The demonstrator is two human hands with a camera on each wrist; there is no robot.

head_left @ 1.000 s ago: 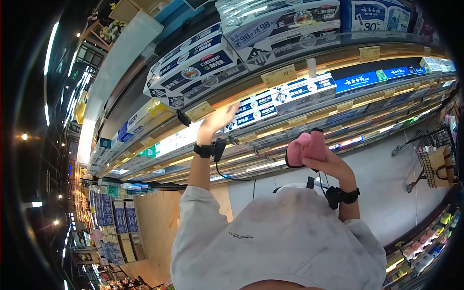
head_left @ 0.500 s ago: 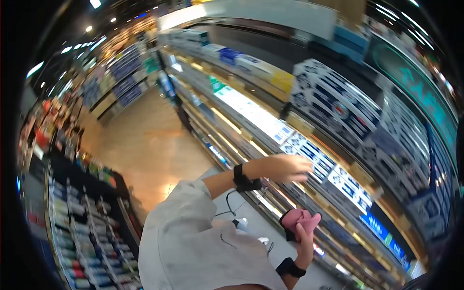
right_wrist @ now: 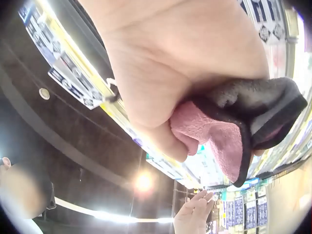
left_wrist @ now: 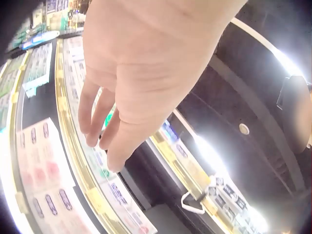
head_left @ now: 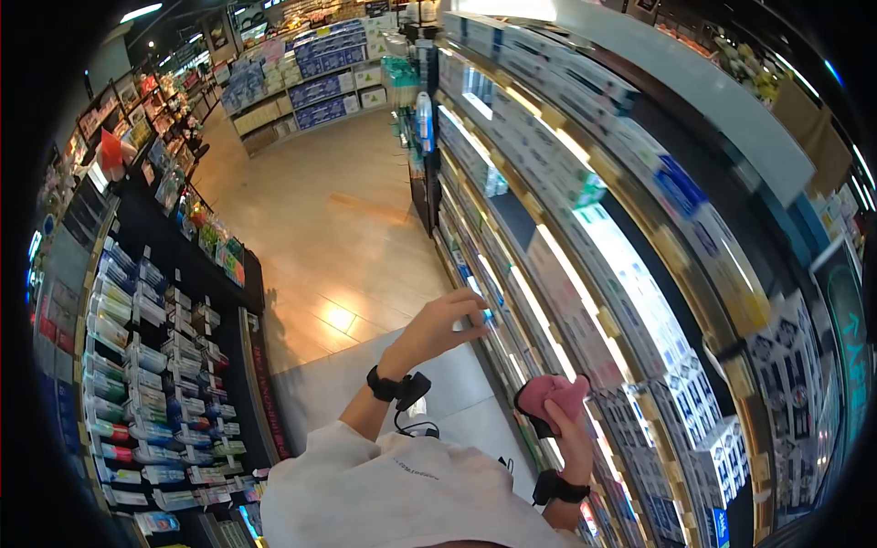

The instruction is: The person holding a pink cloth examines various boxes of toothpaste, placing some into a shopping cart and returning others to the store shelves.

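My right hand (head_left: 573, 443) grips a bunched pink cloth (head_left: 554, 393) beside the shelves in the head view. In the right wrist view the cloth (right_wrist: 226, 141) shows a black edging and a grey side, its folds sticking out past the thumb of the right hand (right_wrist: 180, 63). My left hand (head_left: 440, 331) is raised over the aisle floor, fingers loosely bent with nothing in them. Nearest to it are the lit shelves (head_left: 539, 301) of boxed goods. From the left wrist, the left hand (left_wrist: 141, 73) hangs in front of rows of flat boxes (left_wrist: 46, 170).
Long shelves with price-tag rails (head_left: 671, 447) run along my right. On the left stands a dark rack (head_left: 164, 402) of hanging packaged items. Wooden floor (head_left: 320, 219) stretches ahead to a display (head_left: 320, 78) of blue and white packs.
My view has swung left, from facing the shelves to looking along the aisle. The left hand has moved away from the boxes. The right hand still holds the pink cloth.
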